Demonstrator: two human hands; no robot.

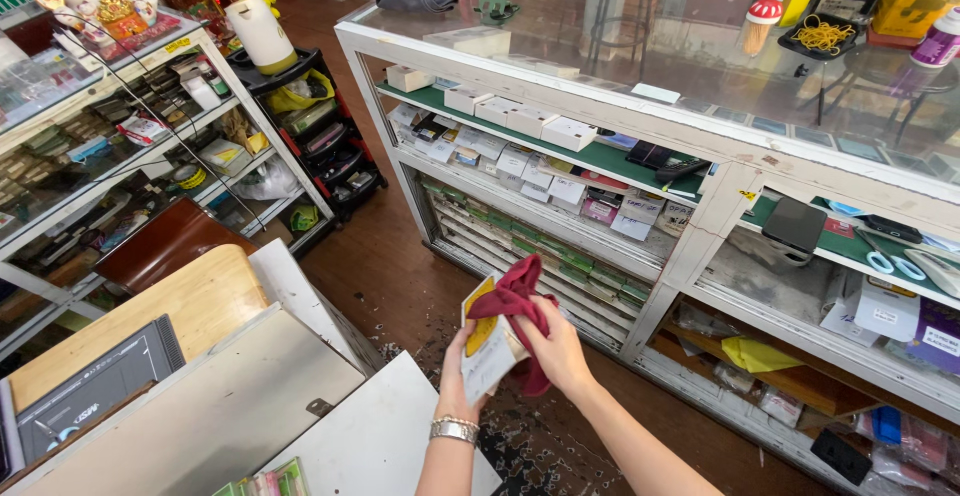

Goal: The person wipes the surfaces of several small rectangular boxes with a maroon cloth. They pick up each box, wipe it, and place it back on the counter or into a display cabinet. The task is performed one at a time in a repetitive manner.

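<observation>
The left hand [455, 368] grips a flat packet [488, 348] at its near edge, steadying it, while the right hand [556, 348] presses a red cloth [515, 301] (bunched) against its face.

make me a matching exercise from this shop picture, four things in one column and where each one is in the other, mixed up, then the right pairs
Things:
1. dark red cloth
2. white and yellow package
3. blue-handled scissors
4. silver bracelet

Places:
A. on the green shelf inside the glass counter
B. on the wrist of the left hand
C. under the right hand, pressed against the package
D. held up in the left hand

Pairs: 1-C, 2-D, 3-A, 4-B
</observation>
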